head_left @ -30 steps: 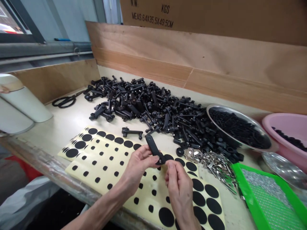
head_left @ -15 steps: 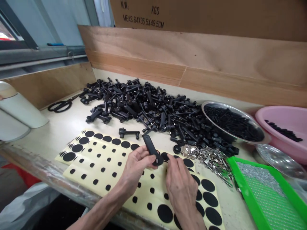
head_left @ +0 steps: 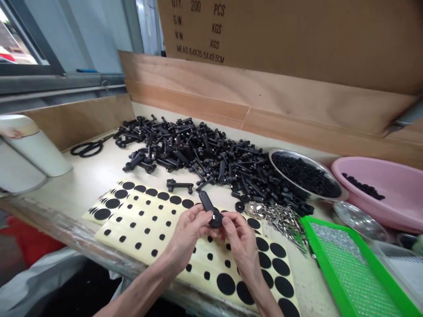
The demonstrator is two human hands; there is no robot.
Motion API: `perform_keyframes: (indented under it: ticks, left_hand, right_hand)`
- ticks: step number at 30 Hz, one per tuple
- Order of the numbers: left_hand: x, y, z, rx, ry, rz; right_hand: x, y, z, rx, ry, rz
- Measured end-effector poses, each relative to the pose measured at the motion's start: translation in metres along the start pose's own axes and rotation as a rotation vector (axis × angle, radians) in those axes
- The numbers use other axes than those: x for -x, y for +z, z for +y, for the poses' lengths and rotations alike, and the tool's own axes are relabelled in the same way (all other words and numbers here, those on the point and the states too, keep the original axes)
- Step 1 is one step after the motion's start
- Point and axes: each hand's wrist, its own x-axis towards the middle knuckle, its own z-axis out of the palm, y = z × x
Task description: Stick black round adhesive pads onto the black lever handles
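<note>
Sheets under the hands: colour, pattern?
Pale yellow backing sheets with round black pads, various sizes; clearest in the head view.

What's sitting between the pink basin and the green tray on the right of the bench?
A shiny round metal dish lies between the pink basin and the green tray, as the head view shows.

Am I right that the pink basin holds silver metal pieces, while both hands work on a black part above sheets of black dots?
No: the head view shows the pink basin holding small black parts, not silver pieces. The left hand and right hand do work on the black part above the dot sheets.
</note>
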Motion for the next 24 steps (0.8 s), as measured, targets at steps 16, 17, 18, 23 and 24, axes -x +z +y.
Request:
perform_keyframes:
  ticks: [16, 17, 18, 23, 24]
  left_hand:
    - [0.045, 0.002, 0.002, -0.191, 0.118, 0.098]
    - [0.048, 0.002, 0.003, -0.205, 0.103, 0.106]
    - [0.052, 0.001, 0.005, -0.230, 0.077, 0.126]
    - [0.111, -0.064, 0.046, -0.663, 0.013, 0.368]
    - [0.128, -0.088, 0.060, -0.812, 0.040, 0.402]
  right_hand:
    - [0.026, 0.020, -0.002, -0.013, -0.020, -0.145]
    - [0.029, 0.022, -0.001, 0.005, -0.042, -0.173]
    - [0.031, 0.023, -0.001, 0.049, -0.068, -0.197]
    - [0.040, -0.013, 0.000, 0.518, -0.197, -0.042]
    - [0.043, -0.026, 0.001, 0.608, -0.211, 0.023]
